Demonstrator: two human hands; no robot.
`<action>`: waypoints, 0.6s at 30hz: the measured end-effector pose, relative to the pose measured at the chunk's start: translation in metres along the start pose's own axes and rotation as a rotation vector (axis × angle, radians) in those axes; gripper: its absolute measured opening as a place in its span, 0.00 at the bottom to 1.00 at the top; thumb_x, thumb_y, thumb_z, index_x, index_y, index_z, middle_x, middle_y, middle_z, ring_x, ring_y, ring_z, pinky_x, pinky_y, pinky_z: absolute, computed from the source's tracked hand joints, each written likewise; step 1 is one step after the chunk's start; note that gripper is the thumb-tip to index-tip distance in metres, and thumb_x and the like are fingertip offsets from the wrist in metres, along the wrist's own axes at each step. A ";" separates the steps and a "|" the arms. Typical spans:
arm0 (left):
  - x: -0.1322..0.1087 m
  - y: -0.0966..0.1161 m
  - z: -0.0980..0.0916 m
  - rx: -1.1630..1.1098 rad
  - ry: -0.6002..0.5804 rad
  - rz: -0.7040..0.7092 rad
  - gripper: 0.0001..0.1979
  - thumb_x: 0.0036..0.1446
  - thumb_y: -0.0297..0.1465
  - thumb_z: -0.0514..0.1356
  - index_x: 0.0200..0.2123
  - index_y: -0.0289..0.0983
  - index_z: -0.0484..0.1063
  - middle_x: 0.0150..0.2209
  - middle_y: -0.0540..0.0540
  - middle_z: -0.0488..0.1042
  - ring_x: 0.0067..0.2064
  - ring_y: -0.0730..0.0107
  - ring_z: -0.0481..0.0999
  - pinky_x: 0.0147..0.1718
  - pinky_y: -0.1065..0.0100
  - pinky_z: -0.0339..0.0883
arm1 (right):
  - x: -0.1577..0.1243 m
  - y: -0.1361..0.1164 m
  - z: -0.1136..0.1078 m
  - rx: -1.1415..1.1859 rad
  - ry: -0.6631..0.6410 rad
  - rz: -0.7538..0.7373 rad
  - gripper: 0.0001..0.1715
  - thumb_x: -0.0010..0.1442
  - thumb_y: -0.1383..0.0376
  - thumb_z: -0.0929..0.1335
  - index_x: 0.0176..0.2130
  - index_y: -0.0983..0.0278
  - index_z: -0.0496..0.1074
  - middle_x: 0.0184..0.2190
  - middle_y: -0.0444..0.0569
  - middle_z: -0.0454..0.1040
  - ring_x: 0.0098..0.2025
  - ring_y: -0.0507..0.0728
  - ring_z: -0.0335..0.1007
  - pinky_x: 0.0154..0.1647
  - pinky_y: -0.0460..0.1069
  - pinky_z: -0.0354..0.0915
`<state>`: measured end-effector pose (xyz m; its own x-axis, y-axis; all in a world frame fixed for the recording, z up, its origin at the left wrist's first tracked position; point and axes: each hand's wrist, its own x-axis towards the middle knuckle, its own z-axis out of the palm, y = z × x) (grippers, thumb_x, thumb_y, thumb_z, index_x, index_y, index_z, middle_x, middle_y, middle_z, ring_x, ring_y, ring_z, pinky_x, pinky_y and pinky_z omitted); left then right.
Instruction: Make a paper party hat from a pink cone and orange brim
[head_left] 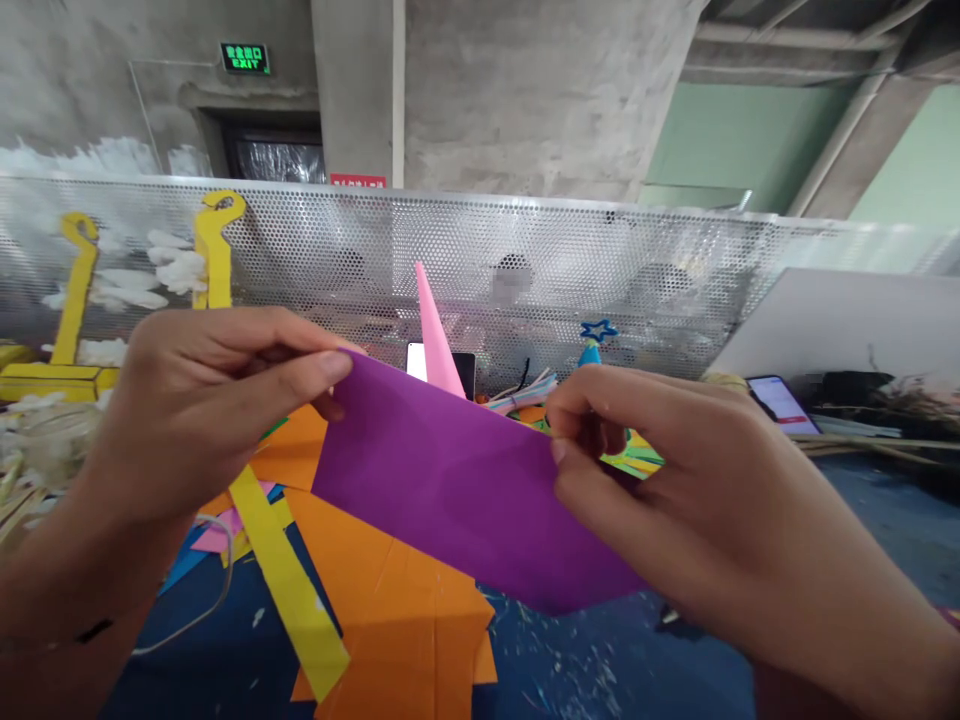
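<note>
A flat strip of purple paper [465,470] is stretched between my two hands, slanting down to the right above the table. Its upper left corner is pinched between the thumb and fingers of my left hand [217,400]. My right hand [667,470] grips the upper edge toward the other end and hides part of that end. Under the purple paper lie cut pieces of orange paper [390,630], with a yellow paper strip [289,590] across their left side. Behind it a pink paper cone [437,335] stands upright.
A perforated metal screen [465,230] runs along the back. Yellow paper models [217,250] stand at left with white tufts. A phone [782,404] lies at right, near dry twigs. A white cable [225,580] curls on the blue tabletop [570,660], which carries small scraps.
</note>
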<state>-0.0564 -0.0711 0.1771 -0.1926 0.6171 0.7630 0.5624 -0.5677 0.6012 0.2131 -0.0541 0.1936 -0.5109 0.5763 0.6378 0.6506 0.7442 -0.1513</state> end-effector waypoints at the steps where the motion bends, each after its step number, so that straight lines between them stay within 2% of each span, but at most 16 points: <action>1: 0.003 -0.002 -0.002 0.011 -0.045 0.007 0.05 0.62 0.34 0.66 0.34 0.43 0.84 0.29 0.54 0.84 0.29 0.72 0.81 0.28 0.71 0.74 | 0.000 0.001 0.000 -0.010 -0.007 0.002 0.08 0.58 0.69 0.64 0.28 0.59 0.66 0.22 0.40 0.69 0.24 0.53 0.64 0.25 0.50 0.52; 3: 0.008 -0.008 -0.007 0.056 -0.157 0.044 0.06 0.62 0.35 0.66 0.35 0.44 0.83 0.31 0.53 0.84 0.30 0.69 0.82 0.28 0.70 0.74 | 0.000 0.004 0.002 -0.038 -0.011 0.007 0.08 0.58 0.69 0.65 0.28 0.59 0.67 0.23 0.41 0.70 0.24 0.53 0.64 0.25 0.50 0.52; 5: 0.010 -0.012 -0.009 0.153 -0.212 0.112 0.06 0.62 0.36 0.64 0.38 0.45 0.83 0.34 0.53 0.85 0.34 0.66 0.83 0.31 0.68 0.76 | 0.000 0.006 0.005 -0.077 0.004 0.008 0.07 0.57 0.69 0.65 0.28 0.59 0.67 0.23 0.41 0.70 0.24 0.53 0.63 0.26 0.50 0.52; 8: 0.005 -0.010 -0.007 0.415 -0.176 0.289 0.10 0.64 0.37 0.62 0.46 0.46 0.81 0.42 0.52 0.85 0.41 0.62 0.84 0.40 0.65 0.78 | 0.000 0.007 0.009 -0.116 0.007 -0.016 0.07 0.56 0.69 0.66 0.28 0.59 0.67 0.23 0.41 0.70 0.24 0.53 0.63 0.27 0.50 0.51; 11: -0.010 -0.001 0.002 0.630 -0.186 0.533 0.13 0.67 0.36 0.59 0.51 0.42 0.78 0.49 0.46 0.83 0.49 0.56 0.82 0.52 0.55 0.76 | 0.001 0.006 0.015 -0.132 -0.007 -0.050 0.07 0.55 0.70 0.65 0.27 0.60 0.65 0.22 0.41 0.70 0.25 0.53 0.64 0.27 0.50 0.51; 15: -0.035 0.007 0.023 0.698 -0.255 0.748 0.10 0.69 0.30 0.56 0.48 0.39 0.77 0.47 0.44 0.82 0.55 0.49 0.79 0.59 0.46 0.71 | 0.000 0.000 0.024 -0.112 -0.038 -0.098 0.08 0.55 0.71 0.65 0.27 0.60 0.65 0.24 0.42 0.71 0.24 0.53 0.64 0.27 0.50 0.52; 18: -0.050 0.006 0.039 0.632 -0.244 0.775 0.12 0.70 0.27 0.52 0.45 0.40 0.76 0.41 0.46 0.82 0.50 0.53 0.81 0.56 0.49 0.74 | -0.002 -0.003 0.030 -0.082 -0.101 -0.104 0.08 0.55 0.71 0.65 0.27 0.60 0.64 0.26 0.43 0.72 0.25 0.53 0.65 0.28 0.50 0.53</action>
<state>-0.0125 -0.0841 0.1332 0.5327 0.3371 0.7763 0.7963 -0.5102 -0.3248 0.1952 -0.0474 0.1703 -0.6289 0.5320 0.5670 0.6331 0.7737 -0.0238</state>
